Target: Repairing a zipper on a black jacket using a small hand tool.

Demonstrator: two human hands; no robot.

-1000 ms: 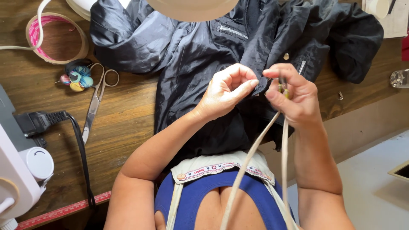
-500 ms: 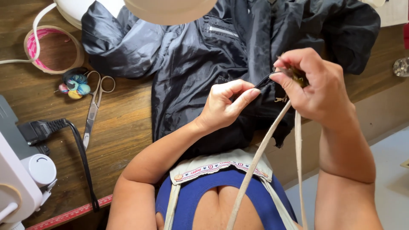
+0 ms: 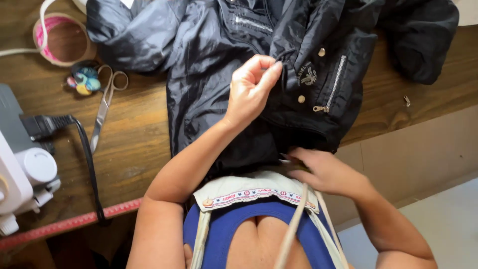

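A black jacket (image 3: 209,74) with silver zips and snap buttons lies spread on the wooden table (image 3: 134,149). My left hand (image 3: 254,87) rests on its middle, thumb and forefinger pinched on a fold of the black fabric near a snap. My right hand (image 3: 323,172) is low at the jacket's bottom hem by the table edge, fingers pointing left. A beige strap (image 3: 294,224) runs from under its palm down past my chest. A beige apron top with a patterned band (image 3: 249,192) lies just below both hands.
Scissors (image 3: 104,104) lie left of the jacket beside a small colourful object (image 3: 82,79) and a ring of pink-lined tape (image 3: 62,40). A white machine (image 3: 20,174) with a black plug and cable (image 3: 45,124) stands at the left. A red ruler (image 3: 74,221) lines the table edge.
My right hand has dropped from up beside the left hand to the jacket's hem, taking the beige strap down with it. The left hand stays pinched on the fabric.
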